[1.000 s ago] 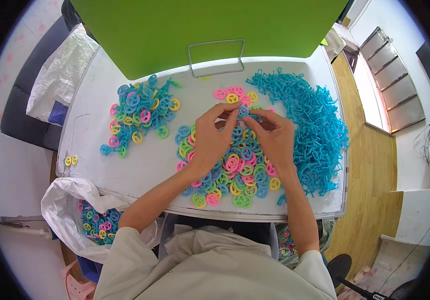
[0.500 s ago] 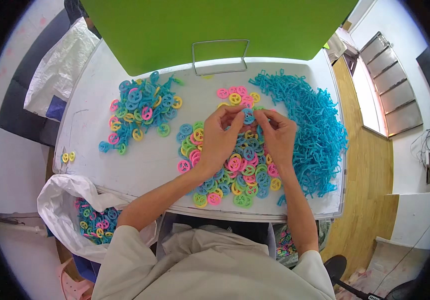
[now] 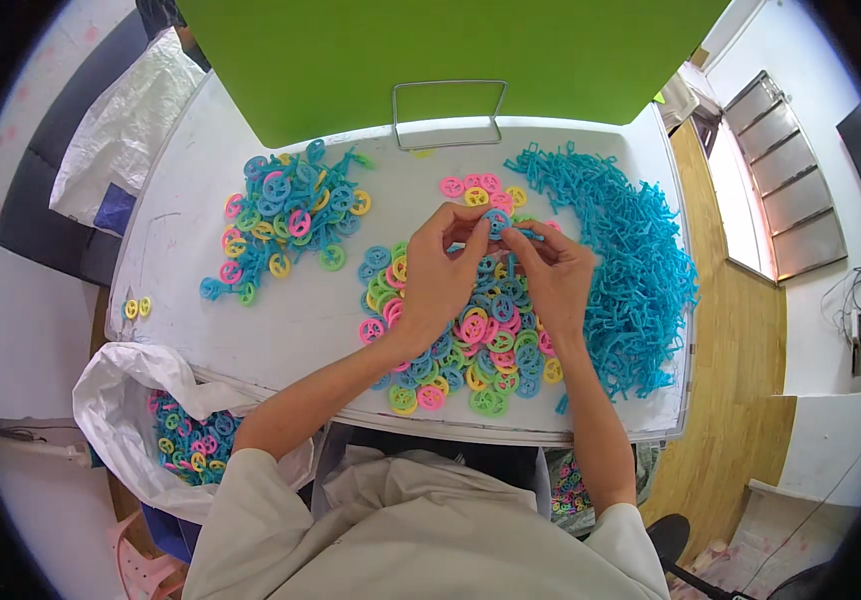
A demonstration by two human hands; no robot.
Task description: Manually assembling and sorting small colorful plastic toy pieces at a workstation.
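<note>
My left hand (image 3: 443, 280) is closed, pinching a small blue plastic wheel (image 3: 497, 222) upright between thumb and fingertips. My right hand (image 3: 559, 285) closes right beside it, on a thin blue plastic stick (image 3: 525, 232) that meets the wheel; whether the two are joined I cannot tell. Beneath both hands lies a heap of loose pink, yellow, green and blue wheels (image 3: 491, 350). Against my right hand's outer side spreads a big pile of blue plastic sticks (image 3: 636, 270).
At the left of the white table (image 3: 296, 345) sits a pile of wheels with blue sticks among them (image 3: 296, 205). Two yellow wheels (image 3: 138, 308) lie near its left edge. A white sack (image 3: 111, 400) of similar pieces stands below. A green panel (image 3: 451, 60) with a wire stand (image 3: 448, 84) rises behind.
The blue wheel has turned slightly and stays pinched at nearly the same place. My right fingers have shifted a little downward beside it. The whole view has moved slightly.
</note>
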